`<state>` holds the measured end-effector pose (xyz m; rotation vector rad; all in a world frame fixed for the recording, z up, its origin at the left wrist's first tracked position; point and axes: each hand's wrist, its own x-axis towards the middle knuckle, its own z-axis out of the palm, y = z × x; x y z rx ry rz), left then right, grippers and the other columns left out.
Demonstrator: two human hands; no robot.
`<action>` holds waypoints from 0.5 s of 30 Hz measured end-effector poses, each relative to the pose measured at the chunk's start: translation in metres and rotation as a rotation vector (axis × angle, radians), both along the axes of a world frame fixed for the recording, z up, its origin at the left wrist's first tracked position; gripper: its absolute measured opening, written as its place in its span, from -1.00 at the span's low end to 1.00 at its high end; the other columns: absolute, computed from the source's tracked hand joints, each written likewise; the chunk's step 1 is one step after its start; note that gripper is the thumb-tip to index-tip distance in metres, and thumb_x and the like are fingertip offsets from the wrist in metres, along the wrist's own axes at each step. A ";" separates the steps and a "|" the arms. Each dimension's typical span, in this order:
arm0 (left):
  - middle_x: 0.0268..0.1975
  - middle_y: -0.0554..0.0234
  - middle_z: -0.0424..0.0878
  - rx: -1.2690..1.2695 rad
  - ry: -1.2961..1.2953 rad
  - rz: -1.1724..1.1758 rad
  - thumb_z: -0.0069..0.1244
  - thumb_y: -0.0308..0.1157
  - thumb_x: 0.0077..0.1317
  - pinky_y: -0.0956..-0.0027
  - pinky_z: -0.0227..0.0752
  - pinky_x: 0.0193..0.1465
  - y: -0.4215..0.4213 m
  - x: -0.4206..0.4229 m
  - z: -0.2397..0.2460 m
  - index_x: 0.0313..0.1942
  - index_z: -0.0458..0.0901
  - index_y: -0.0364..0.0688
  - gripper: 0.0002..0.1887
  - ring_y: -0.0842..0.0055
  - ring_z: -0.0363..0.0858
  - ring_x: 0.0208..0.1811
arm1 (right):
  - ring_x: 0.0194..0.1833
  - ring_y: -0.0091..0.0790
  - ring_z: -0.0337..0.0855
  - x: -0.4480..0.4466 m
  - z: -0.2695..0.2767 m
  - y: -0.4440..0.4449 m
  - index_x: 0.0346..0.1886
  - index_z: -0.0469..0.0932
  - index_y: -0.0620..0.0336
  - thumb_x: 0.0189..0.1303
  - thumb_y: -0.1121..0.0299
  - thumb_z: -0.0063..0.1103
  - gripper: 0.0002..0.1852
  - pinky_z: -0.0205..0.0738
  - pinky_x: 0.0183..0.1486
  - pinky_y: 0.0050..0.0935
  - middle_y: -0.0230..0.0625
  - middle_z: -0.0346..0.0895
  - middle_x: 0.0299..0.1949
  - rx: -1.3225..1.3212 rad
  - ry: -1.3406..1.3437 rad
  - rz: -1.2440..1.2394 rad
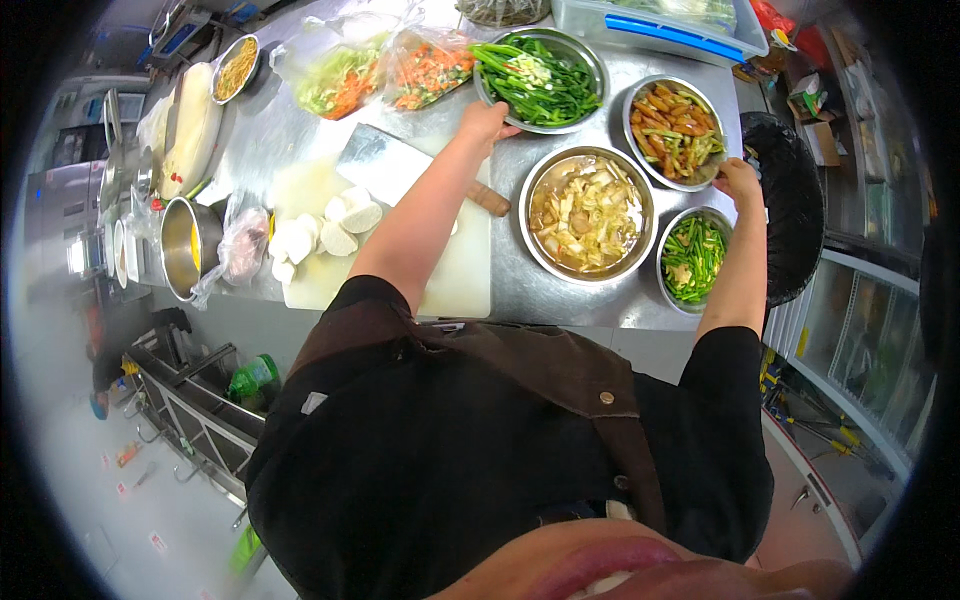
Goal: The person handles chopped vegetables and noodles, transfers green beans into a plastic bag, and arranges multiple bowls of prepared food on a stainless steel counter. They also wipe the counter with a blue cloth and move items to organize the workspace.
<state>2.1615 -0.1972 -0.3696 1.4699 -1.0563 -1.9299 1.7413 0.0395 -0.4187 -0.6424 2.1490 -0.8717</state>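
My left hand [486,124] holds the near-left rim of a steel bowl of leafy greens [555,86], topped with chopped garlic. My right hand [739,182] grips the lower-right rim of a steel bowl of browned, sauced pieces [670,127]. Between my arms stands a larger steel bowl of cabbage in broth [589,214]. A smaller bowl of chopped green stalks [691,259] is close to my right forearm. Partly behind my left forearm, a cleaver [390,161] with a wooden handle lies on a white cutting board [457,270], beside cut white chunks [330,229].
Bags of shredded vegetables [337,79] and diced vegetables [427,71] lie at the back of the steel table [255,150]. A blue-handled plastic bin [667,34] sits back right. To the left are a steel pot [187,247] and bagged meat [246,244]. A black-lined bin [791,217] stands right.
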 end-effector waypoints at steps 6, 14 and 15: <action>-0.32 0.05 0.66 -0.947 -0.441 -0.945 0.15 0.11 -0.06 0.20 0.52 -0.28 -0.008 0.001 -0.033 -0.21 0.63 -0.01 -0.51 0.19 0.64 -0.36 | -0.59 -0.41 0.42 -0.070 -0.027 0.021 -0.30 0.50 0.30 0.05 0.21 0.24 -0.68 0.30 -0.62 -0.35 -0.27 0.45 -0.55 -0.037 0.004 -0.044; -0.07 -0.09 0.52 -0.009 0.221 -0.153 -0.05 -0.20 0.28 0.30 0.55 -0.14 -0.026 0.121 0.056 0.01 0.40 -0.42 -0.54 0.28 0.63 -0.21 | -0.48 -0.44 0.49 -0.072 -0.044 0.021 -0.23 0.48 0.21 0.18 0.37 0.06 -0.85 0.42 -0.48 -0.54 -0.36 0.48 -0.43 -0.232 -0.436 -0.265; -0.08 -0.05 0.55 -0.047 0.236 -0.153 -0.05 -0.22 0.28 0.32 0.52 -0.08 -0.040 0.158 0.063 0.00 0.42 -0.40 -0.57 0.31 0.62 -0.14 | -0.48 -0.41 0.48 -0.069 -0.033 0.019 -0.19 0.47 0.21 0.19 0.33 0.05 -0.81 0.40 -0.50 -0.49 -0.35 0.48 -0.42 -0.146 -0.362 -0.289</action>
